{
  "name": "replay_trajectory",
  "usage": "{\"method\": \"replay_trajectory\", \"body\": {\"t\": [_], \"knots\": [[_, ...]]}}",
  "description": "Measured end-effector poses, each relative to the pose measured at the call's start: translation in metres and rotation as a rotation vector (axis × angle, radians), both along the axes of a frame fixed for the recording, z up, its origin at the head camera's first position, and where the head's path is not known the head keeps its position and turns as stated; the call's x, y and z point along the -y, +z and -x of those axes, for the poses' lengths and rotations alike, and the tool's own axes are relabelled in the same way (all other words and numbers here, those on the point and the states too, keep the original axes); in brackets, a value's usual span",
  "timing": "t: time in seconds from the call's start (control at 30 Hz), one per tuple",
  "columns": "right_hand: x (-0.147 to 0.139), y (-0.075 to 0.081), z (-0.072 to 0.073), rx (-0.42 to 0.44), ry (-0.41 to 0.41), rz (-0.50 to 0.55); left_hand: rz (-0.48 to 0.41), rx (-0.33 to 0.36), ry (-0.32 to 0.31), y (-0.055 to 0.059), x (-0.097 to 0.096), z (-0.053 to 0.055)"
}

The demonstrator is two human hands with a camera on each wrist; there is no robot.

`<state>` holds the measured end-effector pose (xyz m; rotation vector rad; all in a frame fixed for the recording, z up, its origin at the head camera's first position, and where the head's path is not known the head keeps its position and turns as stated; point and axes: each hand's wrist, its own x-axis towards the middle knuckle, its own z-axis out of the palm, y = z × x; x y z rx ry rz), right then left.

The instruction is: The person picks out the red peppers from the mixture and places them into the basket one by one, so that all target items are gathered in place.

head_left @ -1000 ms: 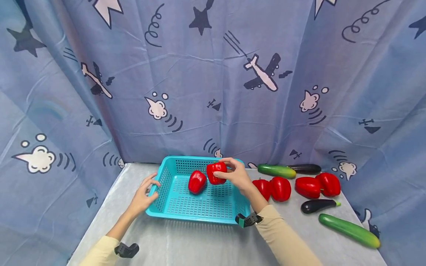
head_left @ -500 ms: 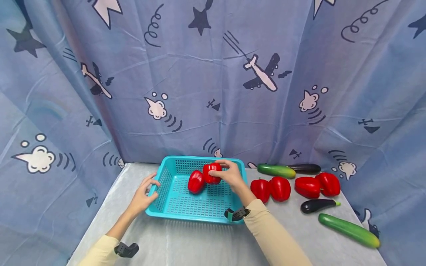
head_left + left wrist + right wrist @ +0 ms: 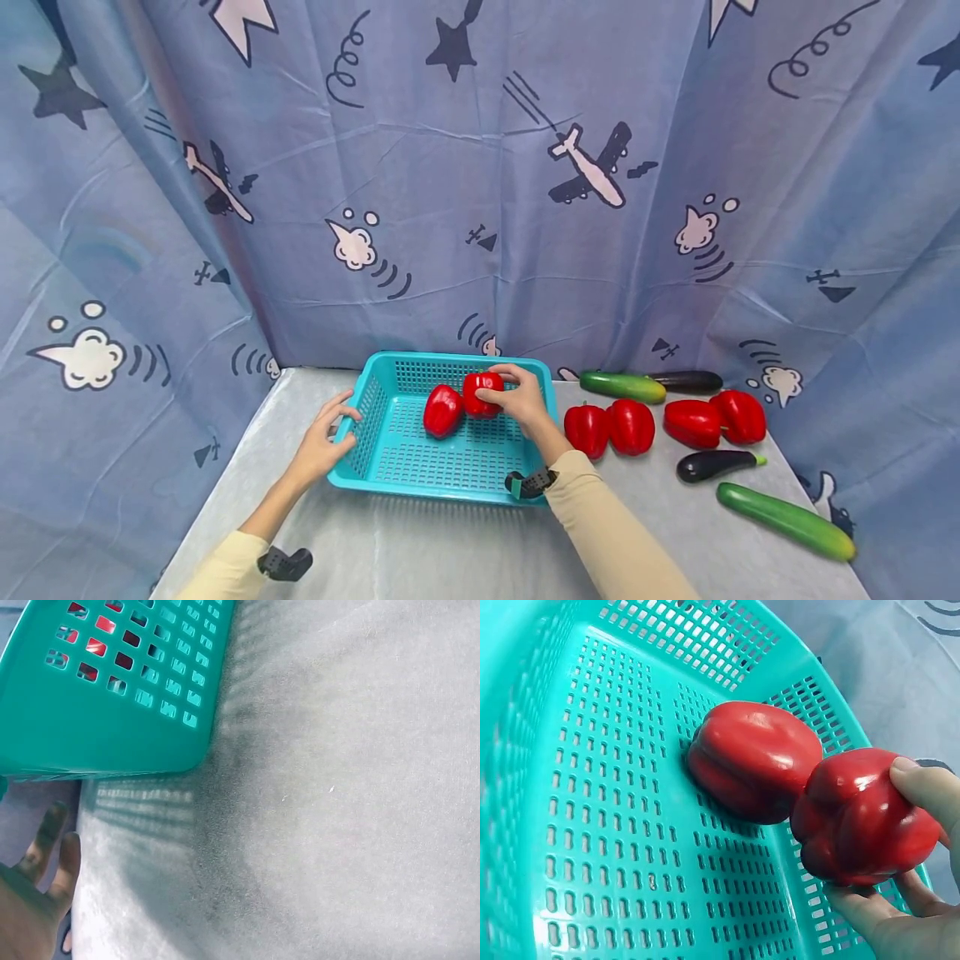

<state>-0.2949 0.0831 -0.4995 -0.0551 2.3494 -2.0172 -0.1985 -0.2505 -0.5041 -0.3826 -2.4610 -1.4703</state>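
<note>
In the head view, a turquoise plastic basket (image 3: pixel 431 497) stands on the table. My right hand (image 3: pixel 522 402) pinches a red bell pepper (image 3: pixel 480 398) over the basket's right half, thumb on one side and fingers on the other. Another red bell pepper (image 3: pixel 443 410) lies on the basket floor, and in the right wrist view the held bell pepper (image 3: pixel 862 817) overlaps its end. My left hand (image 3: pixel 322 442) is at the basket's left rim, with fingertips and thumb reaching over it. In the left wrist view, two relaxed fingers (image 3: pixel 66 866) show below the basket's corner.
Right of the basket lie two red bell peppers (image 3: pixel 631 427) side by side, with another pair (image 3: pixel 693 423) farther right. A cucumber (image 3: pixel 621 385) and an eggplant (image 3: pixel 686 382) lie at the back. Another eggplant (image 3: pixel 716 465) and cucumber (image 3: pixel 786 520) lie nearer. A patterned curtain (image 3: pixel 420 208) hangs behind.
My right hand has moved left with the held bell pepper, bringing it beside the one in the basket, then shifted slightly back right. The left hand has stayed at the rim.
</note>
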Motion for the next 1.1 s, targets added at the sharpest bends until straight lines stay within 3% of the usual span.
{"method": "replay_trajectory", "body": {"t": [0.37, 0.77, 1.1], "knots": [[-0.003, -0.003, 0.001, 0.009, -0.065, -0.106, -0.002, 0.001, -0.002, -0.001, 0.0, -0.001], [0.0, -0.009, 0.004, 0.054, -0.042, -0.182, -0.004, -0.001, -0.009, 0.002, -0.002, -0.001], [0.003, -0.015, 0.006, 0.071, -0.024, -0.186, -0.008, -0.01, -0.009, 0.002, -0.001, 0.0]]}}
